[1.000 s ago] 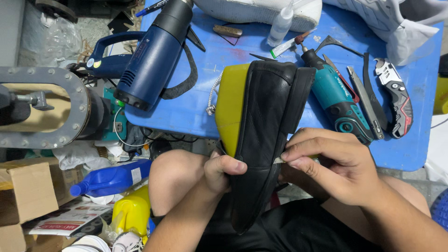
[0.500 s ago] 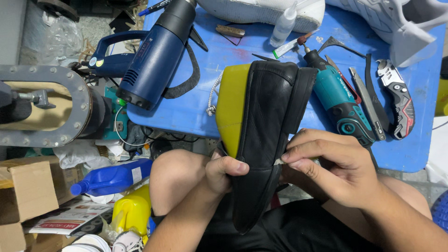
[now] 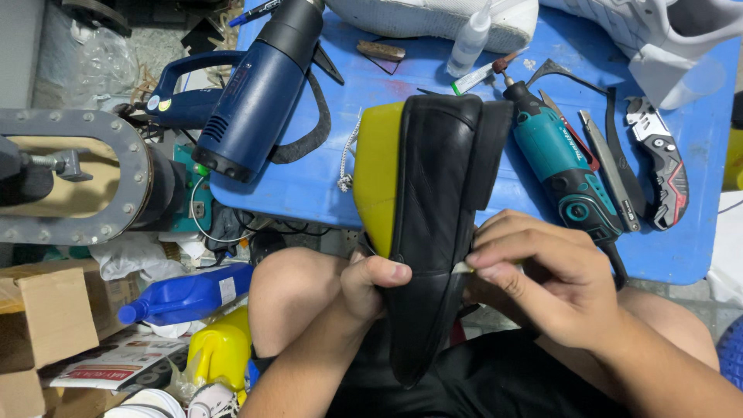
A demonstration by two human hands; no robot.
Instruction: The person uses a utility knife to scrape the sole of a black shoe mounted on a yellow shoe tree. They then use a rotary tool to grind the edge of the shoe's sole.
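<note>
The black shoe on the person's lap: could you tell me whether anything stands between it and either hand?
Nothing visible does. The left hand grips the black shoe directly, thumb on its sole, and the right hand presses against its right edge, pinching something small and pale there.

Shoe-repair workshop: heat gun point(image 3: 259, 85), rotary tool point(image 3: 559, 162)

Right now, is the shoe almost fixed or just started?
Somewhere in the middle, I think. The black shoe already has its yellow form inside. The left hand steadies it while the right hand presses at its side edge. The rotary tool and knife lie unused on the blue table.
</note>
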